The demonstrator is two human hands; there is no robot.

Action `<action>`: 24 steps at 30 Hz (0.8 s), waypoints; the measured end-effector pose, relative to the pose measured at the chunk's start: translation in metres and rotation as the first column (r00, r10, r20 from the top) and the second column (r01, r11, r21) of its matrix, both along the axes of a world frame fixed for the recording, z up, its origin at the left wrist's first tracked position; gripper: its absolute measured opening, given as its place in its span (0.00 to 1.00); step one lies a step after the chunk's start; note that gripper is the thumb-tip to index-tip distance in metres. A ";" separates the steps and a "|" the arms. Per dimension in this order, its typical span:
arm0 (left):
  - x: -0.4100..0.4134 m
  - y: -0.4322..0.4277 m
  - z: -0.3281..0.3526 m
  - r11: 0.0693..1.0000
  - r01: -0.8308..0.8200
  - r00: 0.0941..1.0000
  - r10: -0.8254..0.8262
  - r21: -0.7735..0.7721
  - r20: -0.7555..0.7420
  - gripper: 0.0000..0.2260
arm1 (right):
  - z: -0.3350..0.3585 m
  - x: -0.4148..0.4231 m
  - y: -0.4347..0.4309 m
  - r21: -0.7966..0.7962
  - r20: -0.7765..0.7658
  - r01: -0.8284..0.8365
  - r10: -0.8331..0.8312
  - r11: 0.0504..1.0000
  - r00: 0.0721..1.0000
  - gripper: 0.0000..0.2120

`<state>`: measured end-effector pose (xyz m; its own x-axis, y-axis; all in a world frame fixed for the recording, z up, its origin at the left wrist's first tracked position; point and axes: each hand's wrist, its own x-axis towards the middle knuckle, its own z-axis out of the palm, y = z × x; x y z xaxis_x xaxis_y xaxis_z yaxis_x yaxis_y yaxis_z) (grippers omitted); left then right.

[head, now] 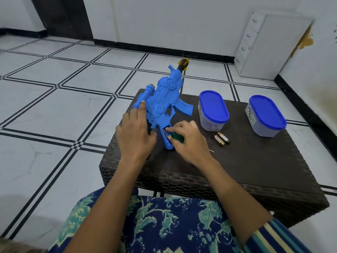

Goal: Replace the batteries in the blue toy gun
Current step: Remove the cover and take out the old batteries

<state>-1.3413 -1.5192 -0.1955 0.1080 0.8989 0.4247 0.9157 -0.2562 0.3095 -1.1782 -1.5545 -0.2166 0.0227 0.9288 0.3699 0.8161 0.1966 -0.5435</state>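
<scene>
Head view: left hand (135, 133) flat on toy gun (160, 105) (overhanging table edge), right fingers (179, 127) pinching green battery (177, 137).

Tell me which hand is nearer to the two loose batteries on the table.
The right hand. It sits at the toy gun's grip, just left of the loose batteries in the image. The left hand rests on the gun's body, farther away on the gun's other side.
</scene>
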 end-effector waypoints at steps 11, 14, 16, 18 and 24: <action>-0.001 0.004 -0.007 0.998 0.011 0.997 -0.005 -0.067 0.083 0.34 | 0.001 0.001 -0.003 -0.134 0.232 -0.057 0.087 0.989 0.969 0.20; -0.003 0.006 -0.011 0.995 0.005 0.992 0.007 -0.096 0.128 0.34 | 0.001 0.002 -0.003 -0.159 0.241 -0.059 0.096 0.985 0.966 0.19; -0.004 0.008 -0.014 0.993 0.008 0.985 0.013 -0.119 0.175 0.34 | 0.000 0.003 -0.001 -0.163 0.228 -0.066 0.103 0.984 0.968 0.18; -0.005 0.009 -0.016 0.989 0.022 0.975 0.010 -0.143 0.222 0.34 | -0.001 0.004 0.000 -0.166 0.207 -0.076 0.110 0.983 0.972 0.16; -0.009 0.012 -0.025 0.977 0.017 0.954 0.048 -0.212 0.295 0.32 | -0.004 0.009 0.002 -0.165 0.190 -0.070 0.101 0.984 0.977 0.13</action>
<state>-1.3500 -1.5072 -0.2207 -0.0085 0.9715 0.2371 0.7776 -0.1427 0.6124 -1.1692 -1.5523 -0.2208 -0.1183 0.9708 0.2086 0.8939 0.1956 -0.4034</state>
